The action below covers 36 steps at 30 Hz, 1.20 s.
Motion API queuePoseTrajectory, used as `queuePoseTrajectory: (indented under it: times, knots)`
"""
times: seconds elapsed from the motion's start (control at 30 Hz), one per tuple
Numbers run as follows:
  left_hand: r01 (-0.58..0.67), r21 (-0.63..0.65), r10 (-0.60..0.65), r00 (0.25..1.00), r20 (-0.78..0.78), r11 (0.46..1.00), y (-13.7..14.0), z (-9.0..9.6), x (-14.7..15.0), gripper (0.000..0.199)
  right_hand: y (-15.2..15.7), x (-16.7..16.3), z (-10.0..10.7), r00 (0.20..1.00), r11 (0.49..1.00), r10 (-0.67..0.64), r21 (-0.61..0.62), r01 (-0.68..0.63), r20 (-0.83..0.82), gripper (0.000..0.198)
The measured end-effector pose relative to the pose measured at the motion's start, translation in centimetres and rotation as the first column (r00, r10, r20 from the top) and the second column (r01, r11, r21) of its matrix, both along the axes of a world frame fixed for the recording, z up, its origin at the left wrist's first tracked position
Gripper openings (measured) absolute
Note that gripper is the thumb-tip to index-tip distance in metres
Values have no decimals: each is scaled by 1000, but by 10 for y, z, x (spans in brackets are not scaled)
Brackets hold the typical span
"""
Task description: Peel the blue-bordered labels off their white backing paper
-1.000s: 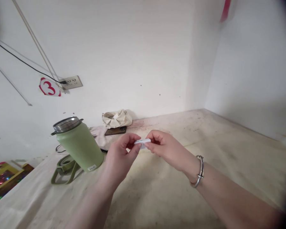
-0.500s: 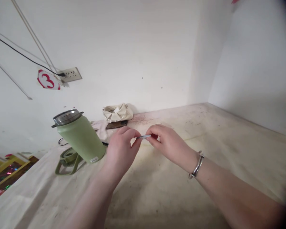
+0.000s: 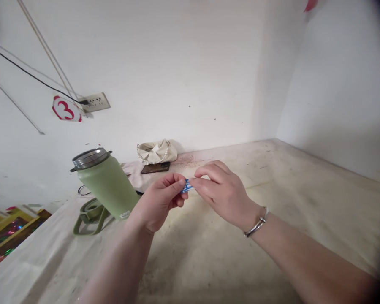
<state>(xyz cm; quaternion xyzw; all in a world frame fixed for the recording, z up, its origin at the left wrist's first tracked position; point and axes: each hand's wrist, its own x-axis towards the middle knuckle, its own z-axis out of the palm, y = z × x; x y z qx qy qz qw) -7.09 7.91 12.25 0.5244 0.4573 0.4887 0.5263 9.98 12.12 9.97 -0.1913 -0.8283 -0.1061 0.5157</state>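
A small, flat blue-and-white packet (image 3: 186, 186) is between my hands above the table. My left hand (image 3: 163, 198) pinches its left end between thumb and fingers. My right hand (image 3: 224, 185), with a silver bangle at the wrist, has its fingertips closed at the packet's right end. Fingers cover much of the packet, so its contents cannot be told. Left of my hands stands an uncapped green bottle (image 3: 106, 183) with a steel rim. Its green lid (image 3: 90, 215) with a loop handle lies beside it.
A cream handbag (image 3: 160, 151) with a pearl chain rests against the wall, a dark phone (image 3: 156, 168) before it. The table (image 3: 272, 236) has a pale, stained cover. A socket (image 3: 98, 102) with a plugged cable is on the wall. A yellow rack (image 3: 15, 230) stands at lower left.
The packet has turned from nearly edge-on so that its blue-and-white face shows. My left hand has rolled thumb-up, and my right fingers have shifted on the packet's right end.
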Motion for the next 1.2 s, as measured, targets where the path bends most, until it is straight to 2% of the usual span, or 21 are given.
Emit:
queuePoseTrajectory:
  times: [0.07,0.13,0.2,0.23,0.27,0.33,0.37,0.4,0.43,0.47,0.53,0.63,0.77,0.87,0.97,1.07,1.13,1.2]
  knots:
    - [-45,62,45,999,1,997,1,0,0,14,1,-1,-1,999,998,25,-57,-26,-26,21]
    - [-125,173,131,991,-26,977,1,-1,1,12,3,0,-1,995,983,41,-177,-58,-94,23]
    - [-172,260,194,979,-60,950,1,-1,2,12,4,1,1,980,929,55,-350,-120,-191,21]
    - [-179,287,211,974,-82,941,1,-1,3,13,3,2,2,970,875,72,-452,-174,-234,20]
    - [-182,304,223,969,-107,935,0,-1,4,13,3,3,4,958,793,99,-560,-240,-270,23]
    - [-179,314,238,957,-163,932,-1,0,7,14,0,2,7,929,558,175,-745,-366,-326,34]
    - [-176,312,242,951,-190,934,-2,1,8,15,-1,2,8,912,434,216,-802,-410,-349,36]
    - [-173,309,247,944,-217,935,-3,1,9,16,-2,1,9,896,331,255,-838,-434,-364,34]
    - [-172,304,252,936,-246,937,-4,1,11,16,-3,0,9,885,262,282,-858,-442,-370,30]
    - [-173,300,260,925,-277,938,-5,1,12,17,-3,-2,9,880,229,297,-868,-441,-369,25]
    - [-176,298,277,898,-342,938,-6,-1,14,19,-3,-3,8,882,240,304,-868,-435,-359,20]
    - [-164,296,280,866,-413,941,-6,-4,14,22,-2,-3,7,904,316,273,-857,-407,-329,23]
    - [-103,332,239,885,-399,937,-4,-6,14,20,-1,-2,9,912,382,298,-841,-384,-281,21]
    - [-98,361,245,889,-388,927,-2,-6,13,18,-1,-3,9,905,406,321,-823,-397,-278,19]
    - [-155,329,281,880,-383,931,-2,-6,13,19,-2,-5,6,916,387,300,-844,-372,-266,26]
    - [-208,303,321,861,-394,930,-4,-5,14,23,-4,-7,3,929,316,247,-883,-347,-277,37]
    - [-228,310,346,844,-410,923,-5,-5,14,25,-3,-8,2,904,262,240,-873,-410,-353,42]
    - [-237,317,359,837,-413,918,-6,-6,15,27,-1,-8,2,872,234,208,-844,-483,-442,41]
